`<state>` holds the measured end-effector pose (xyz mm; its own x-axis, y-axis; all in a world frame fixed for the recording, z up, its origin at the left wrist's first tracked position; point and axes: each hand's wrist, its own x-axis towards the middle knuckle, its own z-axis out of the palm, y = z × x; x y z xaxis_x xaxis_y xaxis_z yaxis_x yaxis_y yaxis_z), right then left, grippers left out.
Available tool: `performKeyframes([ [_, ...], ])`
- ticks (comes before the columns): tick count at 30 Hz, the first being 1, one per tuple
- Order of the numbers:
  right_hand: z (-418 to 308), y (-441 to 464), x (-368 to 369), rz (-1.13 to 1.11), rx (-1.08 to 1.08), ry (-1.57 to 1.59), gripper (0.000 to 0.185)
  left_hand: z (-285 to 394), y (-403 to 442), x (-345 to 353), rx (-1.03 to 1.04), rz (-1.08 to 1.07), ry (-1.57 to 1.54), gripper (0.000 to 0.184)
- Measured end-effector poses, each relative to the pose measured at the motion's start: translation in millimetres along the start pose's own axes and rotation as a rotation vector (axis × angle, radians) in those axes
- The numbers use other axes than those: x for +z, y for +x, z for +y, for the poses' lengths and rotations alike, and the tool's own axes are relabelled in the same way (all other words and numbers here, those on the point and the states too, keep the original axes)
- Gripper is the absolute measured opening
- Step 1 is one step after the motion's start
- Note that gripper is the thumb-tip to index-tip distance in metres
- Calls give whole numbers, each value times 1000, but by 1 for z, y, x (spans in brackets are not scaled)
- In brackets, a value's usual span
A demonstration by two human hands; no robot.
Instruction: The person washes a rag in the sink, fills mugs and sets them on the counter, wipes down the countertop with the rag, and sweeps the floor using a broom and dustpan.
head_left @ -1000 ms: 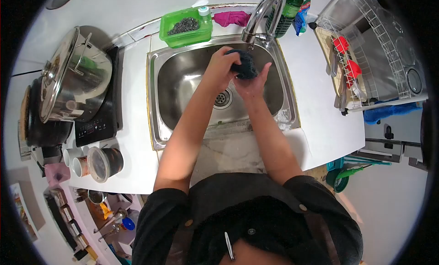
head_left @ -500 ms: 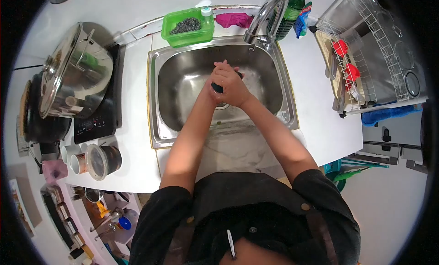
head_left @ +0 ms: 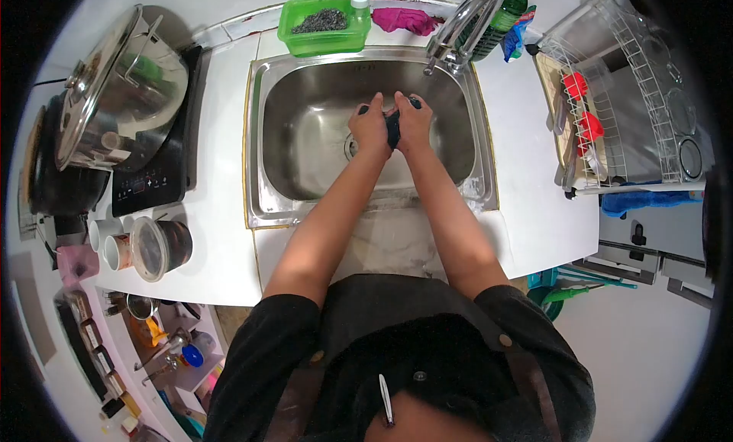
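Observation:
Over the steel sink (head_left: 294,152), both hands grip one bunched dark cloth (head_left: 392,127). My left hand (head_left: 370,129) is closed round its left part, thumb pointing up and away from me. On the other side my right hand (head_left: 414,124) is closed on the same cloth, and a dark end of it pokes out by the fingers. The cloth's middle shows between the two hands. Behind and to the right, the curved faucet (head_left: 466,30) stands at the sink's back rim. No water stream shows. The drain (head_left: 351,146) is partly visible left of my left wrist.
Behind the sink sit a green tub (head_left: 324,41) with a dark scouring pad, a magenta cloth (head_left: 405,20) and a green bottle (head_left: 504,18). A dish rack (head_left: 634,83) stands right. At left are a large pot (head_left: 130,91), an induction cooker (head_left: 149,184) and a lidded container (head_left: 159,247).
My hands were clasped together over the cloth; now they are side by side with the cloth stretched between them. The view has shifted slightly.

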<state>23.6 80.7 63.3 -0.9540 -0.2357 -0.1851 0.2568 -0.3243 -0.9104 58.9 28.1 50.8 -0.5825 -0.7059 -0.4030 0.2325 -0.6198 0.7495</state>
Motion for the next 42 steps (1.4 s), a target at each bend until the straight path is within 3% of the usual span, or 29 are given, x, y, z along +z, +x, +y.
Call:
performKeyframes([
  [3, -2, 2, 2, 52, 126, -65, 16, -13, 13, -14, 238, 5, 372, 20],
  [5, 45, 37, -24, -62, -141, -315, 14, 7, -5, -8, 445, 39, 674, 17],
  [7, 38, 31, -20, -90, -69, -269, 9, 16, -12, -6, 570, 17, 857, 16],
  [9, 13, 17, -6, -26, 342, 75, 8, 21, -12, -7, 616, -59, 921, 17],
  [12, 34, 34, -14, -84, 537, 291, 12, 28, -14, -7, 795, -180, 1049, 18],
  [15, 28, 25, -13, -112, 577, 355, 12, 32, -10, -11, 860, -325, 1104, 17],
  [18, 36, 35, -23, -312, 713, 403, 15, 34, -8, -13, 942, -386, 1185, 18],
  [21, 40, 36, -18, -208, 584, 237, 17, 40, -12, -12, 822, -318, 1248, 24],
  [24, -17, 18, -3, -288, 326, -175, 38, 47, 2, -28, 583, -135, 1088, 35],
  [25, -52, -7, 7, -212, 263, -328, 32, 48, 22, -48, 543, -186, 1133, 40],
  [26, -47, -2, -1, -259, -26, -591, 32, 52, 39, -64, 506, -240, 1178, 46],
  [27, -43, 5, -9, -293, -323, -851, 32, 91, -2, -54, 386, -186, 1255, 48],
  [29, -71, -19, 1, -429, -553, -1151, 29, 84, 27, -78, 495, -244, 1343, 49],
  [30, -84, -36, 11, -481, -581, -1116, 25, 96, 7, -77, 576, -282, 1321, 48],
  [31, -84, -47, 18, -440, -823, -1285, 27, 104, -8, -77, 659, -325, 1297, 46],
  [32, -105, -73, 30, -505, -837, -1365, 28, 107, -13, -77, 725, -470, 1232, 45],
  [33, -96, -76, 29, -529, -900, -1159, 27, 110, -14, -76, 787, -619, 1158, 43],
  [34, -104, -87, 34, -564, -811, -1034, 27, 110, -19, -71, 844, -768, 1074, 42],
  [37, -147, -123, 43, -581, -689, -798, 27, 110, -39, -72, 566, -831, 990, 34],
  [38, -167, -134, 40, -571, -644, -816, 27, 112, -44, -76, 630, -832, 1135, 30],
  [39, -175, -133, 34, -458, -838, -793, 26, 115, -48, -81, 695, -826, 1280, 27],
  [40, -191, -141, 25, -378, -842, -855, 25, 119, -52, -83, 764, -814, 1422, 24],
  [42, -222, -161, -4, -251, -892, -961, 24, 132, -63, -80, 311, -854, 1188, 18],
])
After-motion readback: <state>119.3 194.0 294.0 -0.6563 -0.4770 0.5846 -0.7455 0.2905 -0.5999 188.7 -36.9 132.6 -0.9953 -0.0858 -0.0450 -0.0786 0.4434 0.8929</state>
